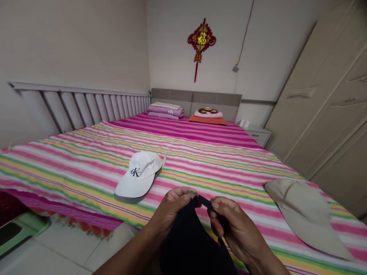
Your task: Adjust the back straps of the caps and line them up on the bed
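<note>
A dark cap [192,244] hangs low in front of me, its underside and crown mostly lost in shadow. My left hand [174,206] pinches the cap's edge at a small metal-looking buckle [192,194]. The fingers of my right hand [237,229] are closed on the dark strap [205,202], which stretches from the buckle toward that hand. Left of my hands lies a white cap [145,172] with black "CK" letters, its strap end sticking up. To the right rests a beige cap [306,210], brim toward me.
The caps lie on a bed with a striped cover [94,164]. Folded bedding [166,110] and a pillow [208,114] are at the headboard [174,95]. A radiator [83,107] runs along the left wall, a wardrobe [323,99] stands right, and a green stool [25,229] is lower left.
</note>
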A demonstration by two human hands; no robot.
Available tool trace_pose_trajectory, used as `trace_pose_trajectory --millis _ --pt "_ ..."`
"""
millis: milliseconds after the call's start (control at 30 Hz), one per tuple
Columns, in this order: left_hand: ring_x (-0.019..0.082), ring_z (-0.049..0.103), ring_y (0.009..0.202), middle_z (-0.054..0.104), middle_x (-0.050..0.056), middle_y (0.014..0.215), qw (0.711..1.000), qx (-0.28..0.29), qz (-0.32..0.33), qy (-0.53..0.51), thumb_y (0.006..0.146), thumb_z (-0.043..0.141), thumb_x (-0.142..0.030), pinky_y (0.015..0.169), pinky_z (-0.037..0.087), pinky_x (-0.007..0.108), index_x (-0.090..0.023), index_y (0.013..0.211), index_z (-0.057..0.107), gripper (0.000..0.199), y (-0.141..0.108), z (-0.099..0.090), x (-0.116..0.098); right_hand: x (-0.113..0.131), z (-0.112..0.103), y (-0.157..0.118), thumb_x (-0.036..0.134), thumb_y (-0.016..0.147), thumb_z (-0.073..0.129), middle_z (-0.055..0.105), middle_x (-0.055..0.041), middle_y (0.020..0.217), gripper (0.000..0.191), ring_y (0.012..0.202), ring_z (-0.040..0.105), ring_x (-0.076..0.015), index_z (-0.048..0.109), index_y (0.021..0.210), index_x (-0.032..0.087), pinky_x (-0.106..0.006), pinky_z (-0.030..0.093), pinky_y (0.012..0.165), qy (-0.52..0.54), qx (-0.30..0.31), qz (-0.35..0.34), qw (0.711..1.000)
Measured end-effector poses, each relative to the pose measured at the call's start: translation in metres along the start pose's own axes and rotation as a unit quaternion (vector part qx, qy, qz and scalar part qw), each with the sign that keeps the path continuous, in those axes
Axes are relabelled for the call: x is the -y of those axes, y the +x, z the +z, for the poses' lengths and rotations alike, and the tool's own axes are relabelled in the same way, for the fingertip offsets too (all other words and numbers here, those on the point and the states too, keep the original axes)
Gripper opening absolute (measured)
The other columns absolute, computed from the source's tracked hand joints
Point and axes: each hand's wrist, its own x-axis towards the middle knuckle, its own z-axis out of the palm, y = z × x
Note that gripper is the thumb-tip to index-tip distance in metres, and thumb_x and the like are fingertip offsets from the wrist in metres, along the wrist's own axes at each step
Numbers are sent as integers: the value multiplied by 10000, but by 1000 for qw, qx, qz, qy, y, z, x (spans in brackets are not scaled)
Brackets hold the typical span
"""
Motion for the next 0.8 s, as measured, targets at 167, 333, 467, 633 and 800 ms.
trace_pose_trajectory --millis 167,333,467,633,800 --pt "129 603 661 677 54 707 1000 17 7 23 645 692 -266 656 415 220 -129 787 655 201 0 0 -1 0 2 2 326 652 583 445 52 382 226 297 293 -35 528 519 151 -194 208 361 -6 7 5 1000" --pt "119 606 653 678 40 697 1000 25 10 8 642 693 -236 629 412 201 -139 792 659 182 -2 3 -3 -2 2 5 335 651 597 465 51 406 228 291 310 -29 536 534 149 -191 203 359 2 1 10 1000" --pt "103 595 643 677 21 702 1000 11 13 21 634 699 -218 623 410 191 -154 776 663 159 -3 4 -5 -2 0 5 360 664 601 481 48 419 247 294 304 -24 537 556 147 -186 201 359 -2 5 13 1000" --pt "83 569 642 668 7 724 995 -16 23 93 614 713 -217 610 401 172 -160 800 670 199 -6 2 -9 -2 0 4 397 712 574 416 63 335 297 287 275 -35 525 555 150 -184 191 350 -37 16 5 999" --pt "100 567 672 662 14 730 984 -12 42 172 613 713 -223 631 410 192 -160 811 669 213 -11 5 -13 -2 -1 5 393 674 623 488 45 446 298 308 312 -17 526 561 135 -181 180 364 -49 16 -2 999"
